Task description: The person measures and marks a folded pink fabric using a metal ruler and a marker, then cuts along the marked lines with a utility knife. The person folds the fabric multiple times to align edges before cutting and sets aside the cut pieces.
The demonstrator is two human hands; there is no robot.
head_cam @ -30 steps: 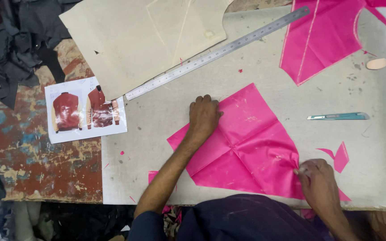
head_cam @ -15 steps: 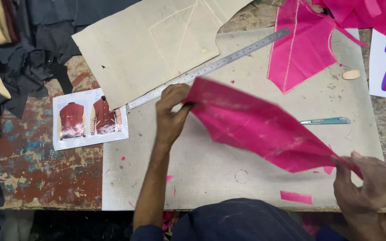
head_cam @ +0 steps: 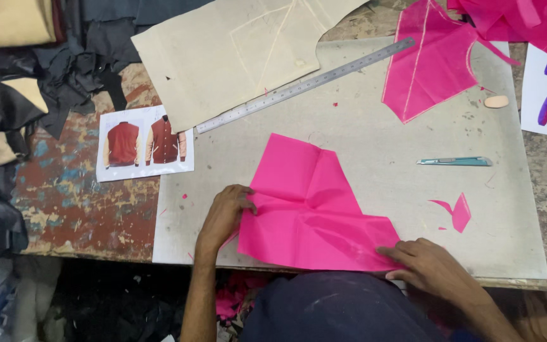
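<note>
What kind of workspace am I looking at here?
Most likely a tailoring or garment-cutting workshop: a pink fabric piece flattened on a grey cutting board, a long steel ruler, a beige pattern piece and jacket reference prints.

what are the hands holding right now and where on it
Both hold the pink fabric piece flat on the grey board: the left hand at its left edge, the right hand pressing its lower right corner. Nothing is lifted.

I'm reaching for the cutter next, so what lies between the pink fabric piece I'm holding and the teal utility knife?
In the head view, only bare grey cutting mat lies between the pink fabric piece and the teal utility knife.
</note>
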